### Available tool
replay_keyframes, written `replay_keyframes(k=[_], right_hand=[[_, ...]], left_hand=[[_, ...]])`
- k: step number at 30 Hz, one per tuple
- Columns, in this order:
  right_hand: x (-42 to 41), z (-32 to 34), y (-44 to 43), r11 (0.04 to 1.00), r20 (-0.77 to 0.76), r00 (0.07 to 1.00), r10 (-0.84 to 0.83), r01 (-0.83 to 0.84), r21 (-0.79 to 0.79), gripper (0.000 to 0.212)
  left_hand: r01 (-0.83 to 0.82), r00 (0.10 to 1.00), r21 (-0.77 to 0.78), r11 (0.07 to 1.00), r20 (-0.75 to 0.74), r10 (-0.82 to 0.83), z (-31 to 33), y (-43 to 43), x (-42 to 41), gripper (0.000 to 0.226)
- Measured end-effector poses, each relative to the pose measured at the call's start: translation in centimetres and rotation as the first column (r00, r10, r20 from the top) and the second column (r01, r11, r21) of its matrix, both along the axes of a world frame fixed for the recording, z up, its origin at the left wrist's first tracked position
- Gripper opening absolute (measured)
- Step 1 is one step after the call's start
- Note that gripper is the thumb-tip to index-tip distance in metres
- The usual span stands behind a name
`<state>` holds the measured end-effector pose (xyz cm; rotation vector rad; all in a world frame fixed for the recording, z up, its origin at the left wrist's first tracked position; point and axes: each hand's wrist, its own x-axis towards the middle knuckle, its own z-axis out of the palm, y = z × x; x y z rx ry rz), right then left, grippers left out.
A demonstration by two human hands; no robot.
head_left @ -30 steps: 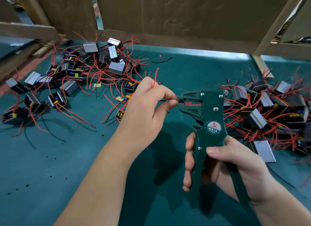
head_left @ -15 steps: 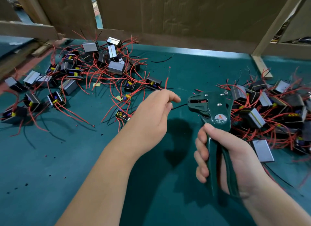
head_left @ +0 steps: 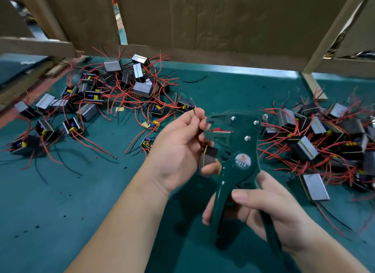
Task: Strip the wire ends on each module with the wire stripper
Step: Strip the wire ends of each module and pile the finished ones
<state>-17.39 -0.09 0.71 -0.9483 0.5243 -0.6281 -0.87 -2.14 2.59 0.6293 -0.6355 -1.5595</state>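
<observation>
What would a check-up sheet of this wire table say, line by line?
Surface: green mat, tiny dark bits scattered.
Job's things: wire stripper upright; module beside its head; left pile and right pile of modules.
Clutter: yellow scrap near left pile.
Hands: left hand holds module, pinches a thin wire; right hand grips stripper handles.
Cables: red wires tangled through both piles; loose black wire at back.
Surroundings: cardboard wall, wooden post.

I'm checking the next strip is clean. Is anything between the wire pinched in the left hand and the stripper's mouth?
Nothing visible does. The left hand pinches the wire right beside the head of the wire stripper, gripped by the right hand. The held module sits below that gap.
</observation>
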Motion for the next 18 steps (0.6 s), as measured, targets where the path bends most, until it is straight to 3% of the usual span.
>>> replay_keyframes(k=[3,4,5,6,7,8,9,11,13,14,18], right_hand=[[-0.5,-0.2,-0.1,1.0,-0.025,1.0,0.018,-0.019,-0.005,0.064],[-0.5,-0.1,-0.1,1.0,-0.017,1.0,0.0,-0.001,-0.008,0.066],[-0.5,0.0,-0.2,0.999,-0.007,0.999,-0.037,0.037,-0.015,0.068],[-0.7,0.1,-0.4,0.995,0.002,0.995,-0.095,0.095,-0.028,0.067],[-1.1,0.2,-0.6,0.983,0.011,0.985,-0.173,0.174,-0.056,0.064],[-1.6,0.3,-1.0,0.958,0.014,0.963,-0.27,0.27,-0.102,0.056],[-2.2,0.5,-1.4,0.916,0.011,0.928,-0.373,0.37,-0.155,0.048],[-3.4,0.8,-2.3,0.808,-0.025,0.836,-0.548,0.522,-0.274,0.037],[-4.3,0.8,-2.9,0.711,-0.066,0.746,-0.663,0.599,-0.368,0.027],[-4.5,0.7,-3.1,0.678,-0.07,0.716,-0.695,0.619,-0.396,0.023],[-4.2,0.7,-2.9,0.655,-0.033,0.709,-0.704,0.631,-0.415,0.022]], left_hand=[[-0.04,0.998,0.07,0.997,-0.04,0.043,-0.3,-0.6,0.5,0.011],[-0.103,0.995,0.065,0.993,0.001,0.103,-0.4,-0.8,0.5,0.015],[-0.206,0.968,0.023,0.978,0.149,0.201,-0.7,-1.0,0.8,0.019],[-0.329,0.865,-0.063,0.942,0.381,0.327,-1.0,-1.2,1.3,0.022],[-0.436,0.647,-0.187,0.88,0.615,0.451,-1.5,-1.4,2.1,0.027],[-0.497,0.373,-0.322,0.806,0.759,0.534,-1.9,-1.6,3.2,0.032],[-0.509,0.139,-0.42,0.751,0.822,0.553,-2.3,-1.8,4.4,0.035],[-0.503,-0.153,-0.466,0.728,0.877,0.455,-2.9,-2.1,6.3,0.034],[-0.453,-0.332,-0.425,0.784,0.896,0.294,-3.6,-2.5,6.8,0.035],[-0.404,-0.374,-0.403,0.821,0.892,0.254,-3.9,-2.6,6.7,0.038],[-0.198,-0.42,-0.364,0.91,0.871,0.256,-4.5,-2.9,5.5,0.034]])
